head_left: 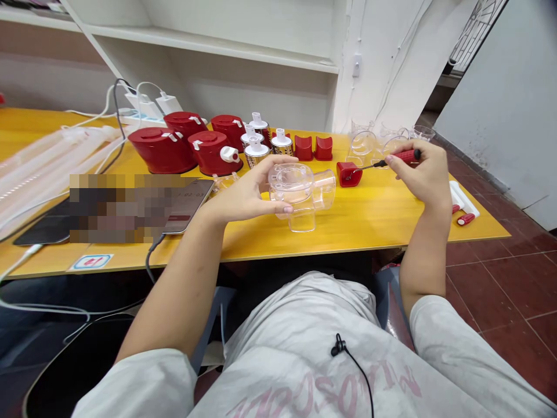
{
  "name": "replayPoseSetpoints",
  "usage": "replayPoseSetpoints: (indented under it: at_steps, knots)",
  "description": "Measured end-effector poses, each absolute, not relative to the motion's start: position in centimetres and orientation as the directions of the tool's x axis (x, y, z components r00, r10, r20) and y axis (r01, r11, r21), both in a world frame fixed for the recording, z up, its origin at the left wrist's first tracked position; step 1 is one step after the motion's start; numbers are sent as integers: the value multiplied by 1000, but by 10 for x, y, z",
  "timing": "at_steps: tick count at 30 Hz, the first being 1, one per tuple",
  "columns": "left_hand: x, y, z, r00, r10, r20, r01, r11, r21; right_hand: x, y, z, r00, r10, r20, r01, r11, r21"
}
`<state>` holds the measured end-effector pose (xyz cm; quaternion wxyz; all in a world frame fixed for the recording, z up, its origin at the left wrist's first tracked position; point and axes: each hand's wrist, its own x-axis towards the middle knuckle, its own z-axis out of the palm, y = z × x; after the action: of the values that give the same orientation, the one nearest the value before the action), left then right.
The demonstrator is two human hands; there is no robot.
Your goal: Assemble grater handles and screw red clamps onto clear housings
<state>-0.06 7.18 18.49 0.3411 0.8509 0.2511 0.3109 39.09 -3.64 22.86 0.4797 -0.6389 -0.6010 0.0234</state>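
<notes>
Grip: left hand (246, 196) round clear housing (303, 196) | right hand (429, 171) round screwdriver (405, 157) | risk: housing could slip, being held one-handed

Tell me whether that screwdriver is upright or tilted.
Tilted: the screwdriver slants from the right hand down toward the small red container. Whether its tip touches it, I cannot tell.

Unclear pink shirt lettering (343, 393); unclear table label (92, 262)
</notes>
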Motion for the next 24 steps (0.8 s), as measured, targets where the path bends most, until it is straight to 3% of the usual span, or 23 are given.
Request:
replayPoseSetpoints:
  at_steps: [5,11,18,24]
  knots:
    - [4,71,180,696,572,434,196,-732,652,379,-66,242,353,658,665,643,346,-683]
    - [9,64,183,715,453,533,170,-851,497,347,-86,249,348,527,776,521,579,-627]
    - [14,36,206,662,344,666,127,-927,352,327,-82,243,238,542,806,451,673,-586]
    - [16,27,210,665,383,641,178,-915,363,328,-72,238,193,564,803,428,688,-586]
